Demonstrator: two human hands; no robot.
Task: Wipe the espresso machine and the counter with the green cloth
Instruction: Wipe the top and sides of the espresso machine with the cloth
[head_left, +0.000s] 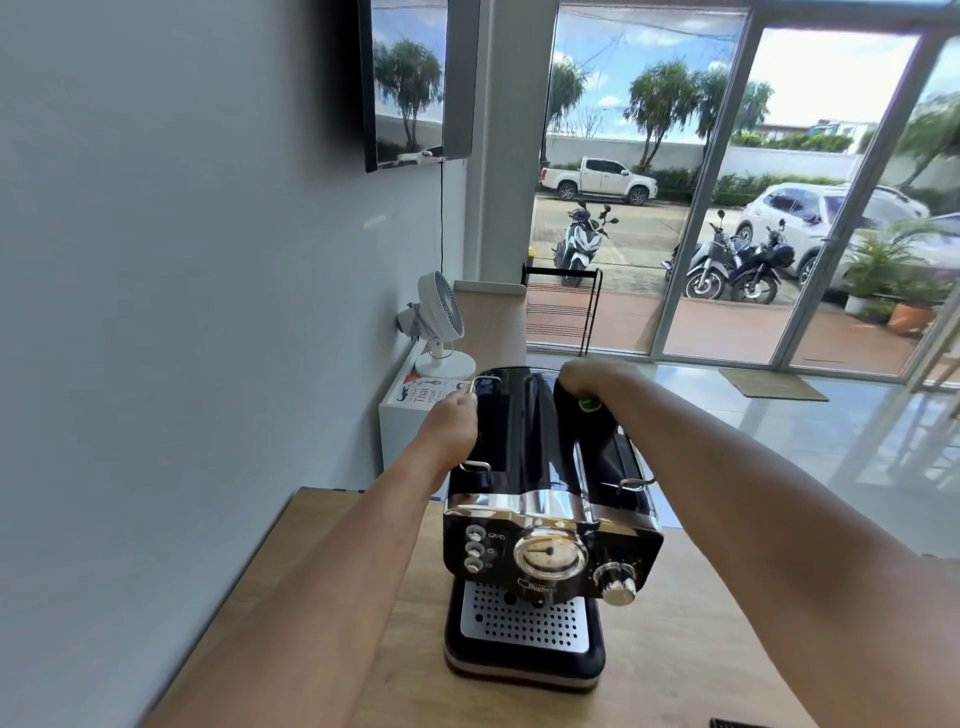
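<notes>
— Where are the hands?

— Both are up on the espresso machine (524, 452). The left hand (456, 415) is at the rear left corner of its top, fingers curled round the thin chrome rail (485, 381) there, as far as I can see. The right hand (589, 375) is bunched on the rear right of the top, knuckles up, closed over the green cloth (588, 405). Only a small green scrap shows under the wrist; the rest is hidden.

— And the machine itself?

— It stands on the wooden table (701, 639), front towards the person, with the wall close on the left. It has a glossy black top and a polished chrome band below. Under that come the gauge (549, 555), the knob (618, 584) and the perforated drip tray (524, 618).

— How would you expect it all to handle?

— The cloth looks soft and limp, so I'd ball it under the palm and press flat. The machine I judge heavy enough to sit. But the gloss is slick, and a hard sideways push could slide it on the smooth wood, so a steadying hold makes sense. The rail looks thin, so I'd brace on it lightly, not haul. The knob may turn and the tray may lift out, so wipe round them gently.

— Anything else nearby?

— Beyond the table a white fan (441, 317) stands on a low white cabinet (400, 415) by the wall, apart from the machine. With both hands on the machine, I'd guess the table is the part left to do.
</notes>
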